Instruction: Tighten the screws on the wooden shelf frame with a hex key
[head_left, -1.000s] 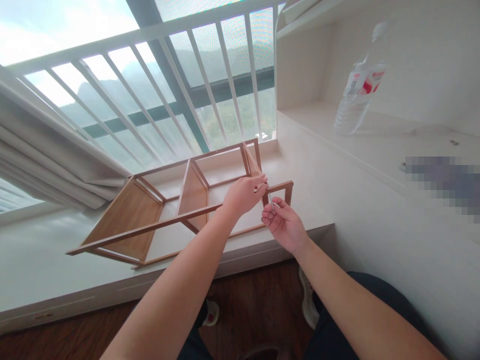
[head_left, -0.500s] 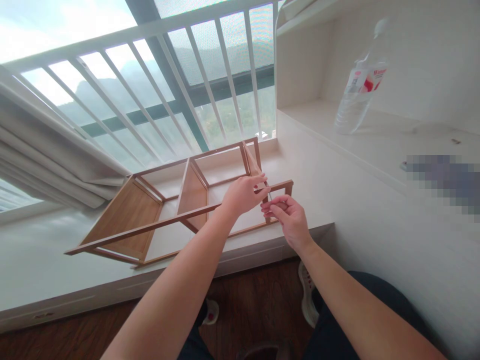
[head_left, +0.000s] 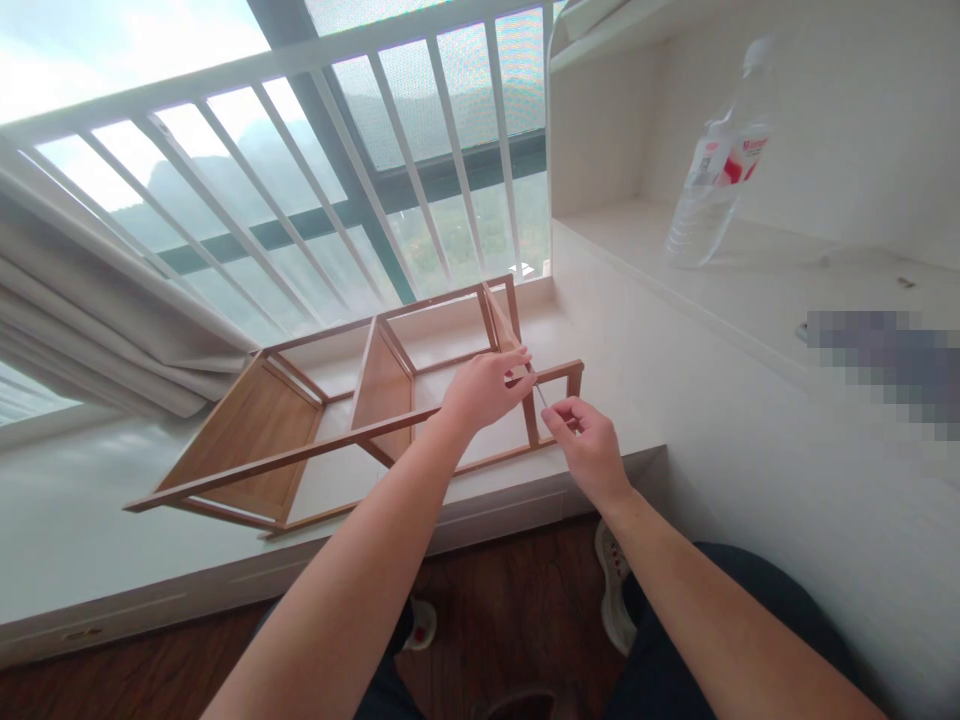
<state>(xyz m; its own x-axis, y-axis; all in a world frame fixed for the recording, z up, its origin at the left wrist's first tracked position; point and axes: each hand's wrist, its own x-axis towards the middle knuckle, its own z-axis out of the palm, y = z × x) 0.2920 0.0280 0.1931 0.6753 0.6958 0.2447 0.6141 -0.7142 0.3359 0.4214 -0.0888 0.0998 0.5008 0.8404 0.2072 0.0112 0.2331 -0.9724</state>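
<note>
A brown wooden shelf rack (head_left: 262,468) lies on its side on the white window ledge, its boards standing between long rails. My left hand (head_left: 484,388) is closed at the rack's right end, fingers over the end board and thumb near the rail. Pinched in my right hand (head_left: 589,440) is a thin grey metal rod that looks like a hex key (head_left: 541,396). It slants up and left to the end board beside my left thumb. The far tip of the key is hidden at the wood and fingers.
White railing bars (head_left: 405,150) stand before the window behind the rack. A grey curtain (head_left: 112,310) hangs at left. On the white counter (head_left: 622,235) at right are a clear plastic bottle (head_left: 701,195) and a blurred-out object (head_left: 889,350). My feet are on the dark wood floor (head_left: 502,600).
My right hand has drawn slightly down and right from the end board, its fingers more closed together, and more of the hex key shows. My left hand and the rack stay put.
</note>
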